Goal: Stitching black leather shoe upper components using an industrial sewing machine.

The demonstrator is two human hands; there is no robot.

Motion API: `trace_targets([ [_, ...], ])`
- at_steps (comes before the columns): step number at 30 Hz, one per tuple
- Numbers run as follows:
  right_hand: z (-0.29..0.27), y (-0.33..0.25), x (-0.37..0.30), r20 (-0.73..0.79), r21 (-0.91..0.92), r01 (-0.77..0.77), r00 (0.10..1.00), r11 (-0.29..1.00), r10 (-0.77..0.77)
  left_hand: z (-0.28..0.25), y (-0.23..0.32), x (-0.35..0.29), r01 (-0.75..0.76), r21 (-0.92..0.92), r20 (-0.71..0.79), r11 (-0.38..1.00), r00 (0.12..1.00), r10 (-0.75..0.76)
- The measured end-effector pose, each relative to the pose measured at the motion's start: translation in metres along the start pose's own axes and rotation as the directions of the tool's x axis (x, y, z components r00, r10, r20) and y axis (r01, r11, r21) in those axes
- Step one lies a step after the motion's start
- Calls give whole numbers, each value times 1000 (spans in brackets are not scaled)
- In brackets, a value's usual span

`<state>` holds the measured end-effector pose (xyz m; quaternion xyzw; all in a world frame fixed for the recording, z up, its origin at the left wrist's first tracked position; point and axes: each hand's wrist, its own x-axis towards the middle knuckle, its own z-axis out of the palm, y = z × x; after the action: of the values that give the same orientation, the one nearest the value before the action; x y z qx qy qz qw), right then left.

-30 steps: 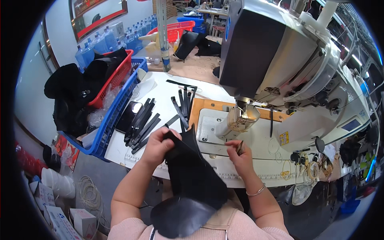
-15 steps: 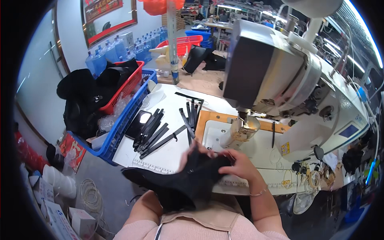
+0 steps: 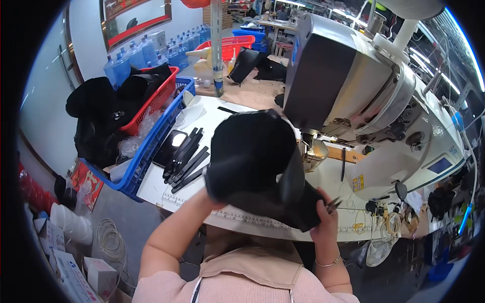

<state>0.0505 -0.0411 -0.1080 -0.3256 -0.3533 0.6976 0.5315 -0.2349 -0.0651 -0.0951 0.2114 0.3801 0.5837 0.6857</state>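
Note:
A large black piece point(image 3: 252, 166), hollow and curved like a part of a bag or a boot, is held up over the front of the sewing table. My left hand point(image 3: 213, 202) grips its lower left edge, with the fingers mostly hidden behind it. On the lower right, my right hand point(image 3: 326, 222) is closed on the piece's narrow end. Small metal thread snips point(image 3: 334, 203) stick out beside that hand's fingers. Flat black straps point(image 3: 187, 161) lie on the table to the left, partly covered by the piece.
A sewing machine point(image 3: 348, 86) stands close behind and right of my right hand. Left of the table, a blue basket point(image 3: 136, 171) and a red basket point(image 3: 146, 111) hold black pieces. A phone point(image 3: 172, 144) lies beside the straps. A metal post point(image 3: 216, 45) rises behind the table.
The black piece has been lifted from near my lap and turned, and now covers the machine's white plate and some straps. My hands have moved apart to its two sides.

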Motion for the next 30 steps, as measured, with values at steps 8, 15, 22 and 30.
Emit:
trace_targets([
  [8,42,20,5,-79,270,-167,978,948,194,-64,-53,3,-14,-294,-68,956,998,-6],
  [15,66,29,29,-66,243,-103,990,965,122,-41,-42,-29,-55,-351,183,935,975,126],
  [22,54,40,29,-170,-53,20,985,998,-29,-32,-32,-6,-147,-130,67,981,985,157],
  [30,34,39,18,30,-291,-206,974,934,224,-33,-10,53,-134,813,-95,567,930,356],
])
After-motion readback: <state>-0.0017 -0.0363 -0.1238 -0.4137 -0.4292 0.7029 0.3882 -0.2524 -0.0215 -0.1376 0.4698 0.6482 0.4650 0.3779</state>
